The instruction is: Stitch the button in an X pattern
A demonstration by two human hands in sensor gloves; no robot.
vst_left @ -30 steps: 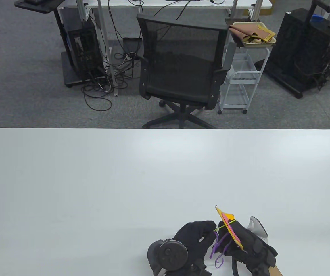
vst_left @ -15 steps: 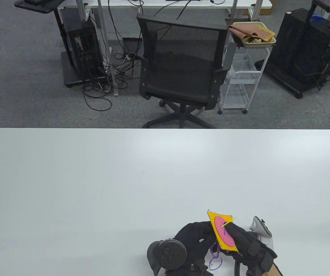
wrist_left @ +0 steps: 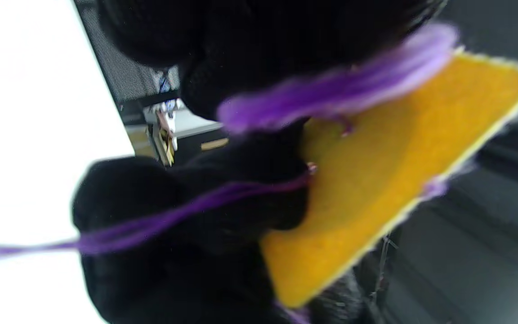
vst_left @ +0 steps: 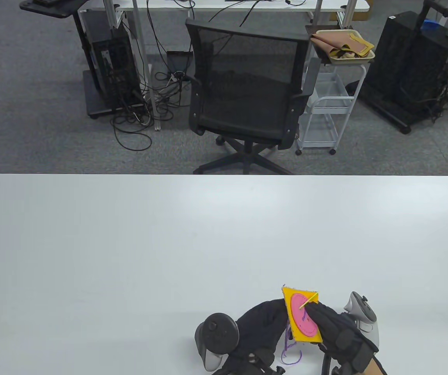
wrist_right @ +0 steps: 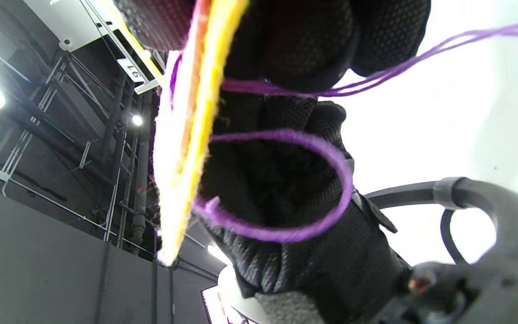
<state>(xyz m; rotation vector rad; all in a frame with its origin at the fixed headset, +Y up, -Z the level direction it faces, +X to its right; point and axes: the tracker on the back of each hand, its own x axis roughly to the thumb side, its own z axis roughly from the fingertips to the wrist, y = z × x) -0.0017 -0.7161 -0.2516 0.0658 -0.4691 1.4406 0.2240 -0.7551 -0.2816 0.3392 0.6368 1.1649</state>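
Near the counter's (vst_left: 130,254) right edge, my left hand (vst_left: 261,326) grips the yellow cloth (vst_left: 313,338) with its pink button (vst_left: 301,314), my right hand (vst_left: 335,328) pinches the needle (vst_left: 309,300), and I fear the loose purple thread (vst_left: 292,351) may snag.

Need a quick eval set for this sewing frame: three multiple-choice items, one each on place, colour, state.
1. Where is the yellow felt square?
A. flat at the table's middle
B. held up between both gloved hands at the white table's near edge
C. on the chair

2. What colour is the yarn thread?
A. green
B. white
C. purple

3. What state is the thin yellow needle in?
A. lying loose on the table
B. poking out over the round pink button, at the right hand's fingertips
C. stuck in the chair

Answers: 1 B, the left hand and the right hand flank it; 2 C, purple loops hang below; 3 B, it slants off the button.
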